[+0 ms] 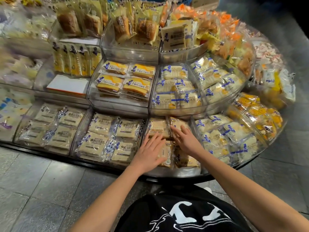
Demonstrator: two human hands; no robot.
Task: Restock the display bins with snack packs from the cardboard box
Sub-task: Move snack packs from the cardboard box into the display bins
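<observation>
— What fills the front bin (173, 172)?
— Pale bread snack packs (158, 127) in clear wrap, at the display's front edge.
— Any writing?
— "HORSH" on the blue-striped packs (167, 100) one tier up.
— Hands?
— Left hand (150, 151) and right hand (187, 139) lie flat on the packs, fingers straight, gripping nothing.

I read the display bins (119, 105) as clear hard plastic, smooth and glossy, with light glinting on their walls. The snack packs (109, 82) are wrapped in thin transparent film, shiny and crinkled. A white box (68, 84) looks like matt card. The floor tiles (41, 181) are grey speckled stone with a dull sheen. The black shirt (184, 218) is matt cloth.
</observation>
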